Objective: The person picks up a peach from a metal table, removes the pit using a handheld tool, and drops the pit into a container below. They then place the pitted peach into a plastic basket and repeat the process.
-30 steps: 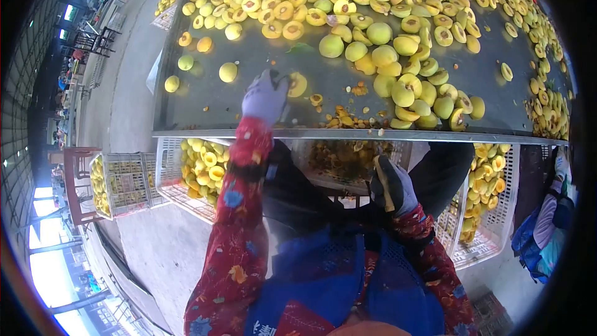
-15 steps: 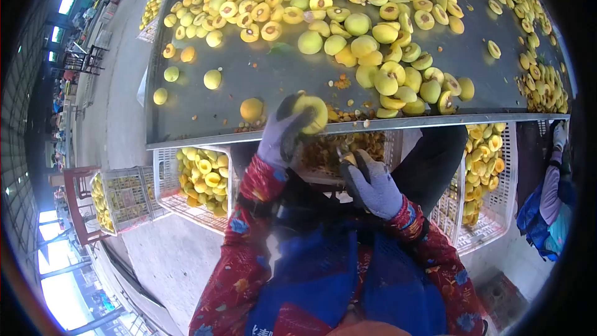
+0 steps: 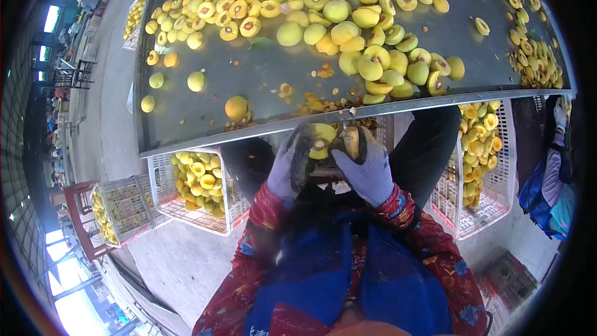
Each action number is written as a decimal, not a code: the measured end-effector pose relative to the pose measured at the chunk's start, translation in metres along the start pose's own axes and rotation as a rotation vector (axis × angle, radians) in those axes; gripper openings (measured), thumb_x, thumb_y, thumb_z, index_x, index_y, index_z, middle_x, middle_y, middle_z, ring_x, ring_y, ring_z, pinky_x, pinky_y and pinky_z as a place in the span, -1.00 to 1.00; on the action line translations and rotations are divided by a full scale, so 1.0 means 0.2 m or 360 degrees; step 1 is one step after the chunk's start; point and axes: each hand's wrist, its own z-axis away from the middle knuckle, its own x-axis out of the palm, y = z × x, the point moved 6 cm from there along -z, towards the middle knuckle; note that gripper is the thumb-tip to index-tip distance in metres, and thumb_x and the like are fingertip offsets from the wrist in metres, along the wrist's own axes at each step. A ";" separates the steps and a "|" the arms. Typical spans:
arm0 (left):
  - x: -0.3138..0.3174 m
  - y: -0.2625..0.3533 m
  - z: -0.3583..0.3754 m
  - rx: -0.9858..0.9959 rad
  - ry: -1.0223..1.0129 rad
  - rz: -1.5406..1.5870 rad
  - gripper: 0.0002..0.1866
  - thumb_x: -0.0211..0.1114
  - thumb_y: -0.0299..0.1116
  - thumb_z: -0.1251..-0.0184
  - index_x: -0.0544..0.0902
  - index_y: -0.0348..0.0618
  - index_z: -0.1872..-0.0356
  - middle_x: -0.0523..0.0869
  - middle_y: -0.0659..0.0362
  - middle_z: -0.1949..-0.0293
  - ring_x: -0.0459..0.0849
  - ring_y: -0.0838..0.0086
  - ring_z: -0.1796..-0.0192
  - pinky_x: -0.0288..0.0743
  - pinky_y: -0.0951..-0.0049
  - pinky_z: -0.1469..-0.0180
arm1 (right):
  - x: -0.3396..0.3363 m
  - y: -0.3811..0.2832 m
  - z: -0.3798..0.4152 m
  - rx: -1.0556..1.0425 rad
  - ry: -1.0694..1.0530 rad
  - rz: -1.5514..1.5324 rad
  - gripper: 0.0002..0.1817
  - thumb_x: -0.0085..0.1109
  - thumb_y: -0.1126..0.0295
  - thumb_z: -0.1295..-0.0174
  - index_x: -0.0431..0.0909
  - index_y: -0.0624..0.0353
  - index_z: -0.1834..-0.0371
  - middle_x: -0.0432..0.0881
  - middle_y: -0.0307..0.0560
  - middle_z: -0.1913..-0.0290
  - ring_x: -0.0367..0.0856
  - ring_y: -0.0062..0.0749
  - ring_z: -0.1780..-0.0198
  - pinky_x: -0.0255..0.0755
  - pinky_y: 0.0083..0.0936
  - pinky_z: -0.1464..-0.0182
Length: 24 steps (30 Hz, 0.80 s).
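Just below the near edge of the grey table (image 3: 199, 102), my gloved left hand (image 3: 291, 160) is closed around a yellow-green fruit (image 3: 321, 140) whose cut face shows. Close beside it, on the right, my gloved right hand (image 3: 367, 167) grips a small knife (image 3: 349, 137) with a light brown handle; its blade points up toward the table edge. Both gloves are pale purple with dark palms. A whole orange-yellow fruit (image 3: 236, 107) and scraps of pulp lie on the table beyond my hands.
Halved fruit (image 3: 249, 0) is heaped across the table. White crates of fruit stand below it at left (image 3: 230, 202) and right (image 3: 507, 168), with another crate (image 3: 124, 202) farther left. At the far right, a co-worker's gloved hand (image 3: 561, 115) is at the table edge.
My left hand has come down from over the table edge with the fruit, toward my right hand. My right hand has moved slightly up with the knife. The view has shifted a little.
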 end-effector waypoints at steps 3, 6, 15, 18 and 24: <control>0.04 -0.09 -0.01 0.0125 -0.0044 0.0169 -0.67 -0.03 -0.30 -0.47 0.40 -0.22 -0.15 0.55 0.16 0.01 0.55 0.50 0.02 0.47 0.55 0.00 | 0.02 0.06 -0.01 0.0112 0.0008 -0.0020 -0.58 0.29 0.30 -0.02 0.44 0.32 0.11 0.61 0.17 0.44 0.64 0.03 0.36 0.50 -0.31 0.33; 0.08 -0.06 0.01 0.0342 -0.0027 -0.0653 -0.68 -0.01 -0.33 -0.46 0.37 -0.23 -0.15 0.54 0.14 0.00 0.52 0.52 0.00 0.42 0.51 -0.05 | 0.04 0.13 0.01 0.0265 -0.0028 -0.0261 -0.59 0.28 0.32 -0.02 0.45 0.32 0.10 0.62 0.18 0.42 0.65 0.03 0.33 0.50 -0.34 0.32; 0.05 -0.09 -0.03 0.0169 -0.0062 -0.0090 -0.58 -0.06 -0.16 -0.49 0.40 -0.31 -0.12 0.57 0.11 0.02 0.59 0.44 0.06 0.48 0.48 -0.04 | 0.02 0.01 0.14 -0.0367 -0.0389 0.0277 -0.66 0.20 0.37 -0.11 0.47 0.36 0.10 0.53 0.37 0.14 0.60 0.05 0.39 0.48 -0.23 0.34; 0.04 -0.14 -0.02 0.0056 -0.0137 0.0287 -0.53 -0.10 -0.07 -0.49 0.42 -0.32 -0.08 0.58 0.09 0.04 0.60 0.44 0.08 0.50 0.49 -0.03 | 0.04 -0.03 0.22 -0.0901 -0.0253 0.0813 -0.76 0.11 0.43 -0.18 0.47 0.37 0.16 0.51 0.32 0.17 0.54 0.02 0.40 0.40 -0.25 0.39; 0.01 -0.15 -0.01 0.0088 0.0031 0.0123 -0.52 -0.08 -0.05 -0.48 0.42 -0.31 -0.08 0.60 0.10 0.07 0.60 0.50 0.08 0.52 0.53 0.06 | 0.08 -0.02 0.20 -0.0762 -0.0415 0.0778 -0.77 0.04 0.44 -0.21 0.47 0.40 0.16 0.45 0.35 0.17 0.50 -0.07 0.50 0.38 -0.26 0.52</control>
